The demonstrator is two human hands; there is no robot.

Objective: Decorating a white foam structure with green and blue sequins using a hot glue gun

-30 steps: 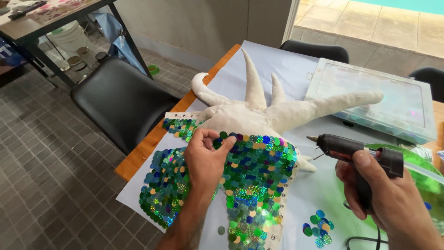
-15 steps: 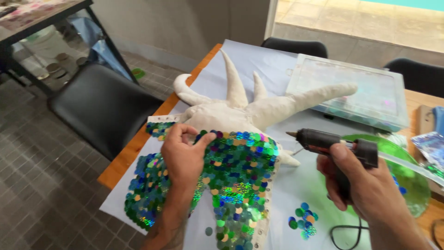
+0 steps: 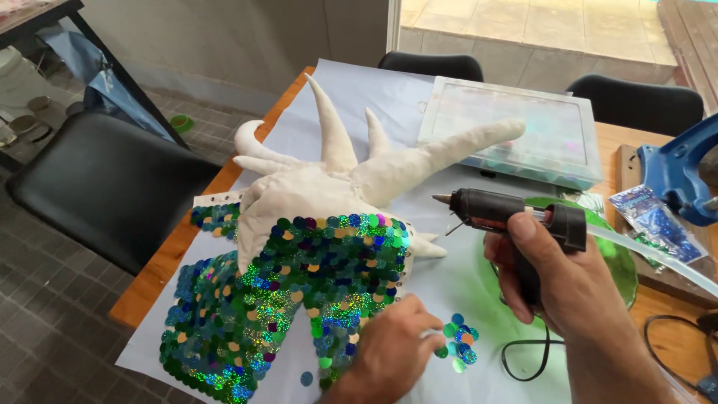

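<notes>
A white stuffed fabric figure with several pointed spikes (image 3: 336,176) lies on a pale sheet (image 3: 351,90) on the wooden table. Shiny green and blue sequins (image 3: 299,292) cover its lower part. My right hand (image 3: 561,292) grips a black hot glue gun (image 3: 508,213), nozzle pointing left, above the sheet. My left hand (image 3: 393,355) is low near the front edge, fingertips pinched at a small pile of loose sequins (image 3: 458,344).
A clear plastic compartment box (image 3: 516,131) sits behind the figure. A green plate (image 3: 621,262) lies under my right hand. A blue tool (image 3: 680,176) and a sequin packet (image 3: 658,224) are at right. Black chairs (image 3: 105,187) stand around the table.
My left hand left the sequined surface and moved down-right to the loose sequins. The view shifted closer; the glue gun stays held in my right hand.
</notes>
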